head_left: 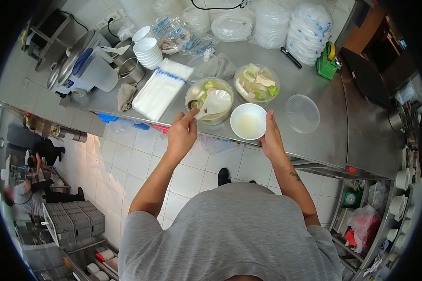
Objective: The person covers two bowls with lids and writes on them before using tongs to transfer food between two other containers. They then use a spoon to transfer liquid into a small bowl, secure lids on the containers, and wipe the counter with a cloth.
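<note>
My left hand (182,135) is closed round the handle of a white serving spoon (216,101). The spoon's bowl is over a round clear plastic container (215,121) of soup with greens and a dark piece like mushroom. In my right hand (272,138) a small white bowl (248,109) is held by its side, with pale broth inside. Behind that bowl stands a second clear container (277,75) with cabbage, tofu-like pieces and broccoli in broth. A clear round lid (303,114) lies on the steel counter to the right.
On the steel counter (330,107) are stacked white bowls (147,49), white plastic bags (162,89), a cloth (125,97), a black marker (291,57) and a green tape dispenser (327,63). Stacked plastic containers (309,33) line the back. Two people are at work far left, near a grey crate (75,222).
</note>
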Demonstrator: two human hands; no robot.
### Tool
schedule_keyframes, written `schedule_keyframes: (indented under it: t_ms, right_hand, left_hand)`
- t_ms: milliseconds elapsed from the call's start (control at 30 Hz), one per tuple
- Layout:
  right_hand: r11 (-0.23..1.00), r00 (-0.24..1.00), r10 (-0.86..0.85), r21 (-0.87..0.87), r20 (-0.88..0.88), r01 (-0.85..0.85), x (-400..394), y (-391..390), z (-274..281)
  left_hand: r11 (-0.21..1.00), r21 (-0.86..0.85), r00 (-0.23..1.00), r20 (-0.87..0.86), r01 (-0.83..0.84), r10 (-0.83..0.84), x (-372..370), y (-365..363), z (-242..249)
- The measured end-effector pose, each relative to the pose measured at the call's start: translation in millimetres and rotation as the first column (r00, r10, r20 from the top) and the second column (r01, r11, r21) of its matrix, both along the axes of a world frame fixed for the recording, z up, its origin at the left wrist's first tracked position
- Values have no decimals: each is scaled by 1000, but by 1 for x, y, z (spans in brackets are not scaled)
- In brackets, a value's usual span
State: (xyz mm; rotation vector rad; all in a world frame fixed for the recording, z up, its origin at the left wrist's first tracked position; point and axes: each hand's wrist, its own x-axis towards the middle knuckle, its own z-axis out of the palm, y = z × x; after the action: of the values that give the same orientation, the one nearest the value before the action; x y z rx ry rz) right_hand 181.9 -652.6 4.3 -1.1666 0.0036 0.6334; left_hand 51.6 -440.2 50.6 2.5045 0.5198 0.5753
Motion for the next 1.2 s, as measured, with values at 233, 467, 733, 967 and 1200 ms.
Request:
schedule_keyframes:
  t_ms: [233,467,733,967,1200]
  right_hand:
    - [1000,1000,5,10,2,-5,0,-1,0]
    - [1000,1000,18,15,1,-18,-1,0,-5]
    - [1000,1000,25,10,-13,-25,-2,5,-9]
    - [998,1000,25,50,-19,-24,-1,12,-16]
    - [998,1000,20,67,-14,-19,-2,12,-14]
  left_hand:
    - [999,-48,999,32,20,-18,2,6,-8]
    - [986,-161,999,39,30,-24,1,11,-15]
    - [876,-482,994,96,8,44,0,16,-20]
    - [861,-509,1000,13,10,-4,-3,11,0]
    - [886,-379,961,174,269,-217,-1,-3,-8]
